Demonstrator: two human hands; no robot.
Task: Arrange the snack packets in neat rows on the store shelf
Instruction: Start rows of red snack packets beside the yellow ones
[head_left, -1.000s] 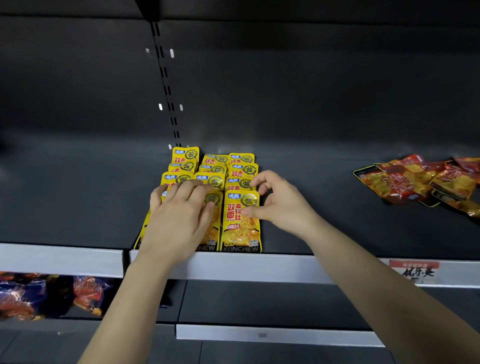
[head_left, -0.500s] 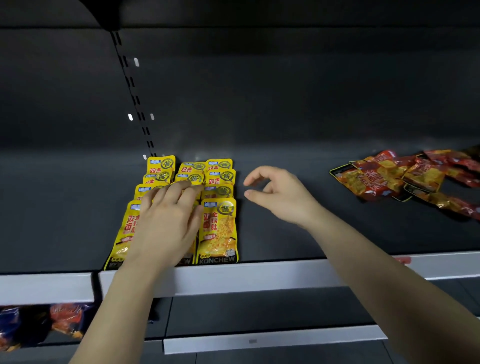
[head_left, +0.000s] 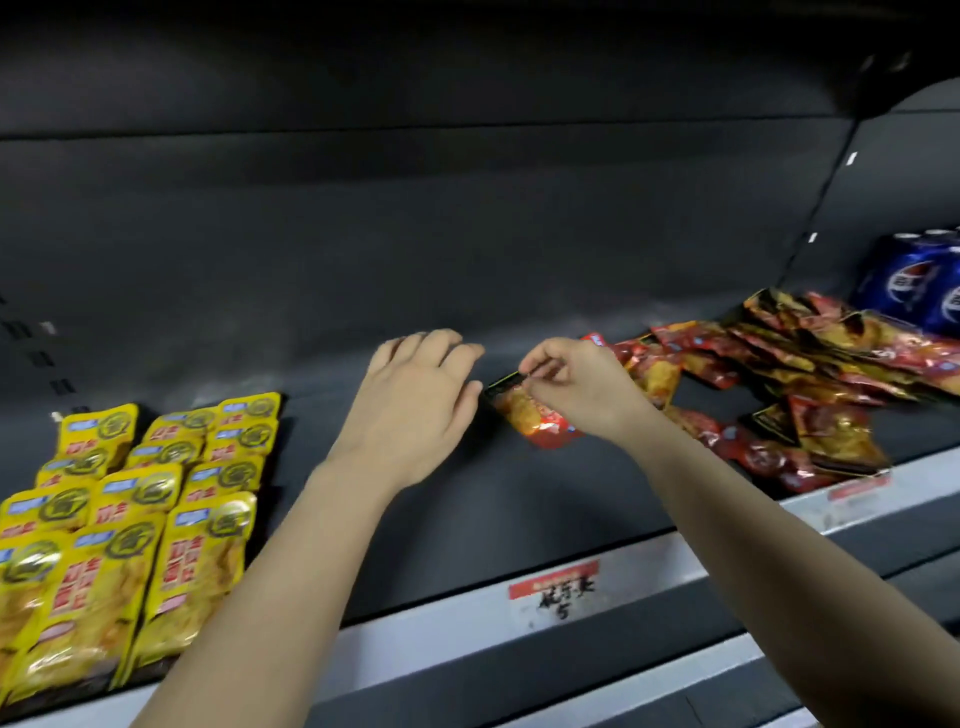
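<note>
Yellow snack packets (head_left: 150, 499) lie in three neat overlapping rows at the left of the dark shelf (head_left: 519, 514). A loose heap of red packets (head_left: 800, 384) covers the shelf's right part. My right hand (head_left: 576, 389) pinches the top edge of one red packet (head_left: 535, 418) at the heap's left end, mid-shelf. My left hand (head_left: 415, 395) hovers just left of that packet, palm down, fingers spread, holding nothing.
Blue drink cans (head_left: 914, 283) stand at the far right behind the red heap. A red-and-white price label (head_left: 558, 592) sticks to the shelf's pale front rail (head_left: 426, 644). Bare dark shelf lies between the yellow rows and the red heap.
Both hands left the yellow rows and moved right across the shelf. My right hand has taken hold of a red packet. The view swung right, bringing the cans in.
</note>
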